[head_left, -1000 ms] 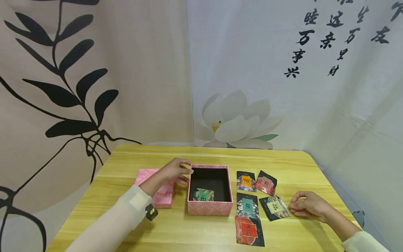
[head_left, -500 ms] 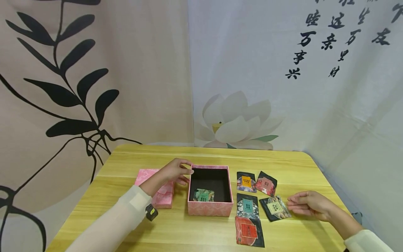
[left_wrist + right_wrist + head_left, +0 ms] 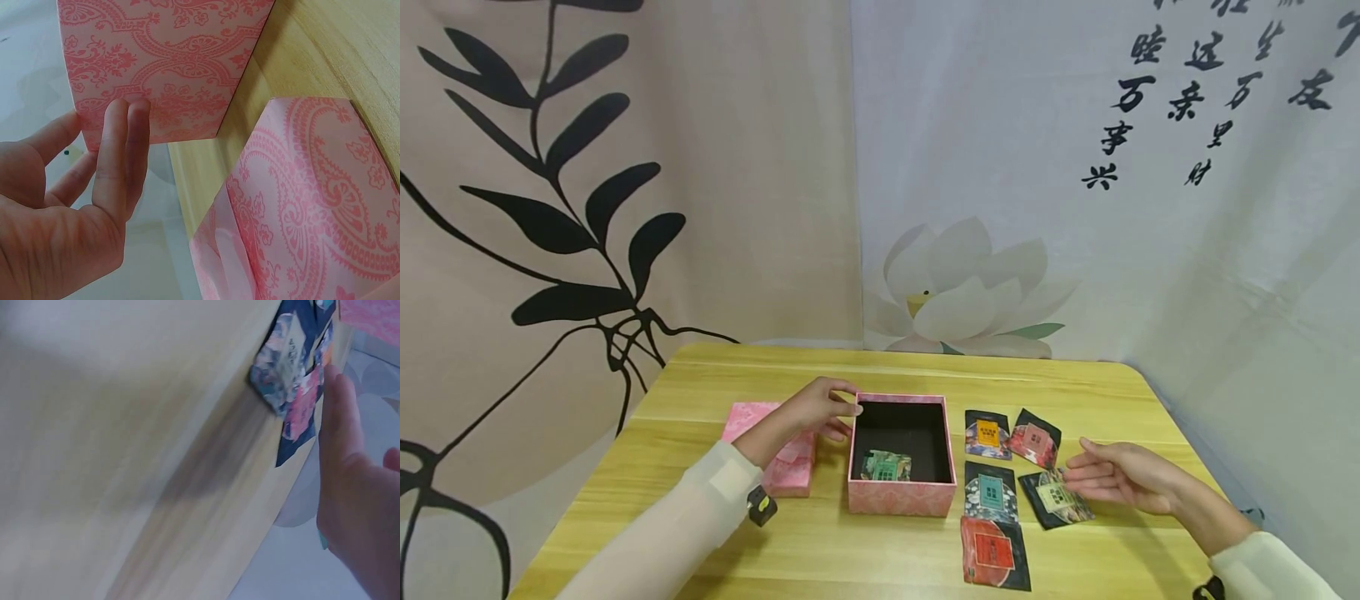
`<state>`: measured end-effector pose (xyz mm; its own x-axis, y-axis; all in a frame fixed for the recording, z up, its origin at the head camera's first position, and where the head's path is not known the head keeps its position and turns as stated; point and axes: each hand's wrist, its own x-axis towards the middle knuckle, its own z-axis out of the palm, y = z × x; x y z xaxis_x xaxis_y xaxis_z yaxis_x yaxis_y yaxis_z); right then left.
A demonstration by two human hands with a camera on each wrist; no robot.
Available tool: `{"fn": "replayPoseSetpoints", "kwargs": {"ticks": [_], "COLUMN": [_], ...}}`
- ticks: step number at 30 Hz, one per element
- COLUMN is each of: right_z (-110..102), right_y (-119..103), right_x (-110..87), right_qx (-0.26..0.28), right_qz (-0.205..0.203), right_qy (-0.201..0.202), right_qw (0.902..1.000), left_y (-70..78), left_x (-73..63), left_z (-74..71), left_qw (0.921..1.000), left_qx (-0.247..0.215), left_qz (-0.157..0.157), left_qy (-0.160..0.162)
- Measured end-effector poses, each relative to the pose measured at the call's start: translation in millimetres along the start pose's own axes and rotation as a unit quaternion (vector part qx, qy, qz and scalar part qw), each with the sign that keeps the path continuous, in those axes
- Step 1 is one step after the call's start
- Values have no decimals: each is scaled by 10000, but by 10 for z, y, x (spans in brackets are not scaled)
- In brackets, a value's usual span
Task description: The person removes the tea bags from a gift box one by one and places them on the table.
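Observation:
A pink patterned box [image 3: 901, 498] with a black inside stands lidless on the table. A green sachet [image 3: 886, 466] lies in it near the front wall. My left hand [image 3: 820, 408] holds the box at its far left corner, thumb at the rim and two fingers along the outer side wall [image 3: 181, 69]. My right hand [image 3: 1131, 477] is held above the table with fingers extended and nothing in it. Its fingertips overlap the edge of a black sachet with a cream label [image 3: 1055, 497] in the head view; in the right wrist view they are apart from the sachets.
The pink lid [image 3: 790, 475] lies left of the box, partly behind the left forearm. Right of the box lie sachets with orange [image 3: 987, 433], pink [image 3: 1036, 437], teal [image 3: 990, 492] and red [image 3: 994, 550] labels. A curtain [image 3: 760, 167] hangs behind the table.
My right hand has opened out from loosely bent fingers, risen and moved slightly left toward the cream-labelled sachet. The left hand and the box have stayed in place.

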<state>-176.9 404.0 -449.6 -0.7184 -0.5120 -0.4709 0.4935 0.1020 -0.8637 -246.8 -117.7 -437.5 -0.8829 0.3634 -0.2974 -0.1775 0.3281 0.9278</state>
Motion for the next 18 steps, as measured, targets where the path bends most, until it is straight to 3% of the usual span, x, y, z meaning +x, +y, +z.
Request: {"fn": "replayPoseSetpoints", "kwargs": {"ticks": [18], "right_z": [477], "right_y": [-389], "right_x": [426], "right_qx": [149], "right_qz": [-241], "right_qy": [-657], "right_qw": [9974], "left_y": [-2], "left_x": [-4], "left_z": [20], "left_qw": [10000], "left_qx": [-4], "left_qz": [-40], "left_qy": [74]}}
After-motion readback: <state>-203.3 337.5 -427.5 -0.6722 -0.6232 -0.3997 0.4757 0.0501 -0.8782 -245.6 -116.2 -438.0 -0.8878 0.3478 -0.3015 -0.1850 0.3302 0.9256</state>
